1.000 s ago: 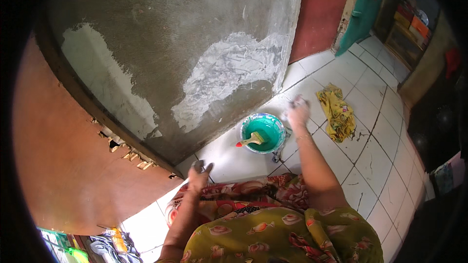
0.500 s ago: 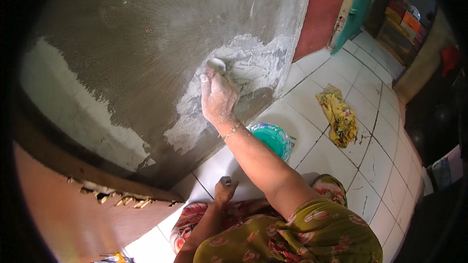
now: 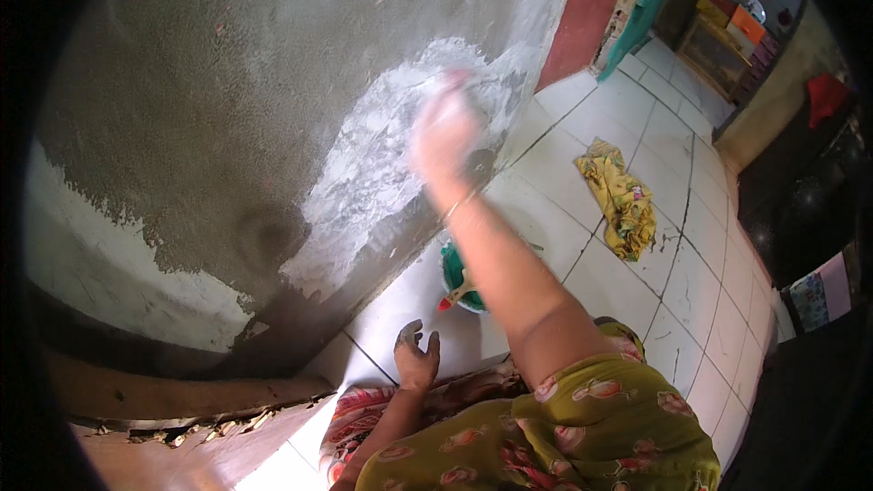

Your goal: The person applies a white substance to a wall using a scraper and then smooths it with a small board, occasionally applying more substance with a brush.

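White patch point(image 3: 364, 173): on the far grey wall point(image 3: 227, 64), beneath the right hand
Coverage: patch whitened but streaky; surrounding grey seemingly uncoated
Right hand point(image 3: 446, 141): forearm stretched far, hand blurred; grip cannot be told
Left hand point(image 3: 417, 359): near, fingers loosely spread, holding nothing visible
Paintbrush point(image 3: 465, 287): beside right forearm

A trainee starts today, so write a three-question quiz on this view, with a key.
1. True or false: the yellow cloth lies on the floor.
2. Which hand is up at the grey wall: (a) left or (b) right?
3. Fill in: the tip of the handle of the brush is ____.

Key:
1. True.
2. b, the right hand.
3. Red.
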Demonstrator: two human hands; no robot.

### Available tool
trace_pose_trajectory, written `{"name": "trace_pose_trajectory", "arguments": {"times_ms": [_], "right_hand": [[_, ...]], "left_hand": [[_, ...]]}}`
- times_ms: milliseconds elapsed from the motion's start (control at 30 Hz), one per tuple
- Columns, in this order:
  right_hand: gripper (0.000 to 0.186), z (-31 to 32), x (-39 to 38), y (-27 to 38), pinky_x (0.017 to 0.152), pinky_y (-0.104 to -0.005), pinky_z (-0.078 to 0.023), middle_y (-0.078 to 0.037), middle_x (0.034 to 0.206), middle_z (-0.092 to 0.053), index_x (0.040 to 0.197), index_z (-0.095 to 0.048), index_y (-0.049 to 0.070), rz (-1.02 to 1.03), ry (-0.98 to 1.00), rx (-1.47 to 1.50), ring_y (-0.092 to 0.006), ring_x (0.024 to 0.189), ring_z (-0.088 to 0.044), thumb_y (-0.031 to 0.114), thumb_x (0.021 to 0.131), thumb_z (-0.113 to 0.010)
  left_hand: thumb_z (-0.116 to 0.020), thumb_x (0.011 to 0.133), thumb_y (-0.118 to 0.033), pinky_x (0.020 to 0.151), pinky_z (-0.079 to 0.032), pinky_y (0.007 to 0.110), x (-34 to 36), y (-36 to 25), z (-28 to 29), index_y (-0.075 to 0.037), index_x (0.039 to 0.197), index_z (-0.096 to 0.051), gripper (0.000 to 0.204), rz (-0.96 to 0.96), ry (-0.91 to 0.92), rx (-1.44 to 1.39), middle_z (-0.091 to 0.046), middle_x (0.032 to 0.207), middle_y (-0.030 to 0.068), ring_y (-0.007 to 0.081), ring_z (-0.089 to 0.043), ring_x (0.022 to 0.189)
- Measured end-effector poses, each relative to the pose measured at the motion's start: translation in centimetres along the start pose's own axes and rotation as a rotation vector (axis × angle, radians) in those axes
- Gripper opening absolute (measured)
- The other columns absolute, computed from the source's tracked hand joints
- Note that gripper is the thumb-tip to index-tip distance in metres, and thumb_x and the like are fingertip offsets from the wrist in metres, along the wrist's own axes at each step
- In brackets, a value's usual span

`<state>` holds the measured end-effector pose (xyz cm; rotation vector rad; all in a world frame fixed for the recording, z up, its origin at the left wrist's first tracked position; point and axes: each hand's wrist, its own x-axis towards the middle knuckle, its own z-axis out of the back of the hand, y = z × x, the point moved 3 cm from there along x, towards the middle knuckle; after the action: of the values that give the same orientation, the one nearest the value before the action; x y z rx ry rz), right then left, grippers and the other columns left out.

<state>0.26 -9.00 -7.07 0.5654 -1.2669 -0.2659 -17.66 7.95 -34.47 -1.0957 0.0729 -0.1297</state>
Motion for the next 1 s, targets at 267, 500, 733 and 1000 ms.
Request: {"name": "trace_pose_trajectory", "arguments": {"times_ms": [267, 500, 733, 1000], "right_hand": [[0.052, -1.6, 3.0, -4.2, 0.057, -0.0467, -0.045, -0.024, 0.066, -0.061, 0.066, -0.057, -0.006, -0.455, 0.015, 0.135, -0.0387, 0.058, -0.058, 0.033, 0.096, -0.040], [0.045, -1.1, 8.9, -16.2, 0.060, -0.0460, -0.046, -0.020, 0.065, -0.061, 0.070, -0.060, -0.002, -0.314, -0.101, -0.195, -0.0391, 0.060, -0.059, 0.029, 0.096, -0.040], [0.046, -0.2, 4.9, -0.7, 0.057, -0.0460, -0.046, -0.021, 0.069, -0.062, 0.073, -0.060, -0.004, 0.088, -0.182, 0.162, -0.0372, 0.066, -0.064, 0.029, 0.096, -0.038], [0.040, -1.3, 8.7, -5.6, 0.056, -0.0476, -0.046, -0.022, 0.065, -0.059, 0.075, -0.060, -0.004, -0.449, -0.059, -0.017, -0.0381, 0.065, -0.063, 0.020, 0.096, -0.036]], "left_hand": [[-0.067, 0.077, -0.011, 0.079, -0.051, 0.039, 0.5, -0.2, -0.4, 0.002, 0.108, -0.058, 0.034, -0.100, -0.048, 0.030, -0.062, 0.099, 0.0204, 0.0324, -0.063, 0.087], [-0.067, 0.076, -0.009, 0.081, -0.050, 0.040, 0.1, -1.1, -1.3, 0.002, 0.106, -0.059, 0.033, -0.091, -0.070, 0.004, -0.061, 0.100, 0.0208, 0.0340, -0.062, 0.089], [-0.066, 0.074, -0.006, 0.082, -0.050, 0.039, 0.6, -0.1, -0.3, 0.002, 0.104, -0.059, 0.031, -0.137, -0.141, 0.069, -0.060, 0.100, 0.0197, 0.0328, -0.060, 0.092], [-0.066, 0.072, -0.004, 0.089, -0.045, 0.043, 0.4, -0.7, 0.2, 0.003, 0.102, -0.059, 0.031, -0.072, -0.153, 0.017, -0.060, 0.100, 0.0206, 0.0373, -0.056, 0.098]]}}
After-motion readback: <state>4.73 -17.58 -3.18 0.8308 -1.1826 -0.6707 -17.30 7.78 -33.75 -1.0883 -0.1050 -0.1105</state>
